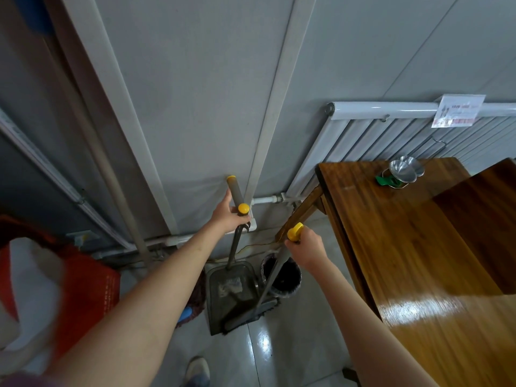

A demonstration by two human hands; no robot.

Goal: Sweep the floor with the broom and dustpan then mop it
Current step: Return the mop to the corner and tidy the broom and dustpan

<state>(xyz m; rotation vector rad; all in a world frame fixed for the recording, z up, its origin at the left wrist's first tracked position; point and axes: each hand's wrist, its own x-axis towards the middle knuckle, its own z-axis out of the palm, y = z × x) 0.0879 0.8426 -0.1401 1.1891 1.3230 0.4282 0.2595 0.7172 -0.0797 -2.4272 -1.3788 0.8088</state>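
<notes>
Tiled floor [293, 344]: L hand [229, 219] gripping dustpan handle [237, 241], R hand [305, 247] gripping broom handle [275, 272].

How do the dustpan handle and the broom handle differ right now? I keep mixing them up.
The dustpan handle, gripped by the left hand, rises nearly upright from the dustpan; the broom handle, gripped by the right hand, slants down-left to the broom head at the pan's mouth. The dustpan handle looks shorter. Both are grey with yellow caps.
</notes>
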